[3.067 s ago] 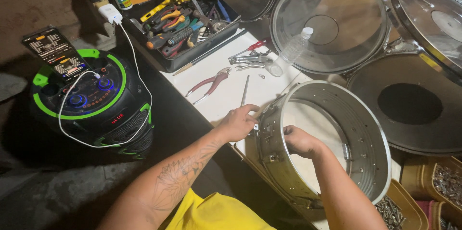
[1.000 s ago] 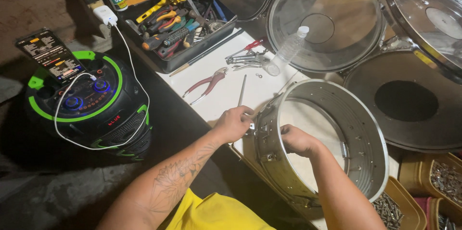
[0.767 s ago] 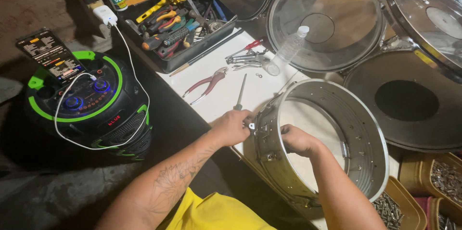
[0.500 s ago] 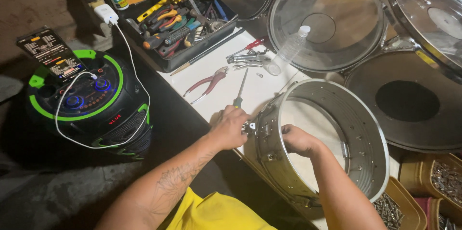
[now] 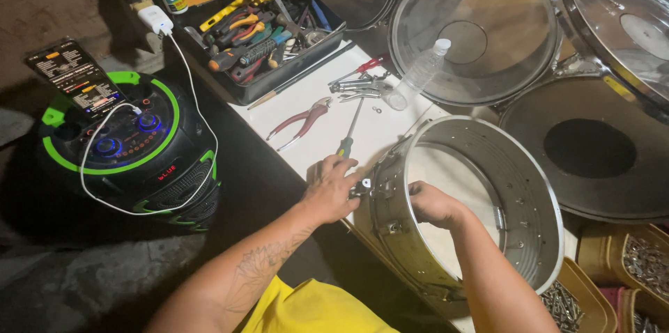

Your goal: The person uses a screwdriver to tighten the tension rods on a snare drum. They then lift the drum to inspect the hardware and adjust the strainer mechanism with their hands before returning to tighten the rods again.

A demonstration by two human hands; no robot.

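Observation:
A metal drum shell (image 5: 529,187) lies on its side on the white table (image 5: 317,138). My left hand (image 5: 333,188) is at its outer wall, thumb and fingers pinched on a small metal lug (image 5: 364,184). My right hand (image 5: 433,205) reaches inside the shell, its fingers curled against the inner wall just behind that lug. What the right fingers hold is hidden. A green-handled screwdriver (image 5: 346,145) lies on the table, its handle touching my left fingertips.
Red-handled pliers (image 5: 301,121), locking pliers (image 5: 362,85) and a clear bottle (image 5: 421,72) lie on the table. A tool tray (image 5: 261,44) sits behind. Drum heads (image 5: 481,26) and hoops crowd the right. A black and green speaker (image 5: 129,148) stands left. Screw boxes (image 5: 644,263) are lower right.
My left hand has slid slightly down and left along the shell's outer wall, ending beside the screwdriver handle. My right hand has stayed inside the shell.

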